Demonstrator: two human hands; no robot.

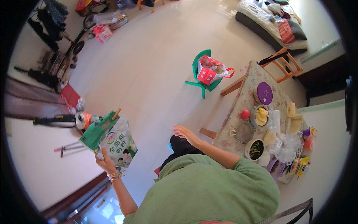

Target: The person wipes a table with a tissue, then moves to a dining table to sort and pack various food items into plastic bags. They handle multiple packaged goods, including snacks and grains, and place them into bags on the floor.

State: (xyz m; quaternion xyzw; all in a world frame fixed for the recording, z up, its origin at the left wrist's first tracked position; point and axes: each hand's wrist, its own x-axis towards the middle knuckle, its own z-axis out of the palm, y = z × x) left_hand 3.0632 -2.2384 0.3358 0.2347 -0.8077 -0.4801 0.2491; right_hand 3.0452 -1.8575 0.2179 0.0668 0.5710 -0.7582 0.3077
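My left hand (106, 162) grips the lower edge of a green and white milk powder pouch (120, 147), held up on the left. The pouch bears writing and printed pictures. Its green top is folded over, with a wooden clothes peg (116, 114) clipped on it. Bracelets circle my left wrist. My right hand (186, 135) hangs in the air before my body with nothing in it, fingers extended and slightly apart. Below it are my dark trousers (181, 145) and the pale tiled floor (156, 92).
At right, a cloth-covered table (232, 123) bears a purple-lidded container (264, 93), a bowl of yellow food (261, 116), a pot of greens (256, 149) and plastic bags (285, 148). A green chair (195, 65) holds a red-and-white bag (207, 75). A wooden chair (285, 67) stands beyond the table.
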